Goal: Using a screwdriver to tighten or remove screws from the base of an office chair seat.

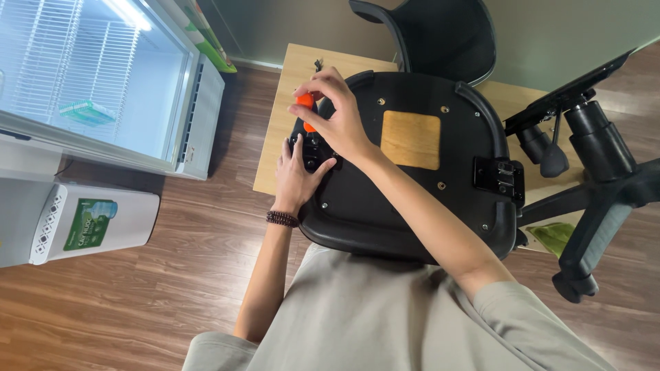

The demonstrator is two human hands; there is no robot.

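Note:
An upturned black office chair seat (412,185) lies on a low wooden table (289,103), its underside facing up with a square wooden patch (410,139) in the middle. My right hand (330,113) grips an orange-handled screwdriver (305,103) held upright over the seat's left edge. My left hand (297,175) presses on a black bracket (308,148) at that same edge, just below the screwdriver. A dark bead bracelet sits on my left wrist. The screwdriver's tip is hidden behind my hands.
A second black bracket (499,175) is mounted at the seat's right edge. The chair's wheeled base (598,178) lies on its side to the right. A black chair back (440,34) stands behind the table. A glass-door cooler (103,75) and white box (89,220) stand left.

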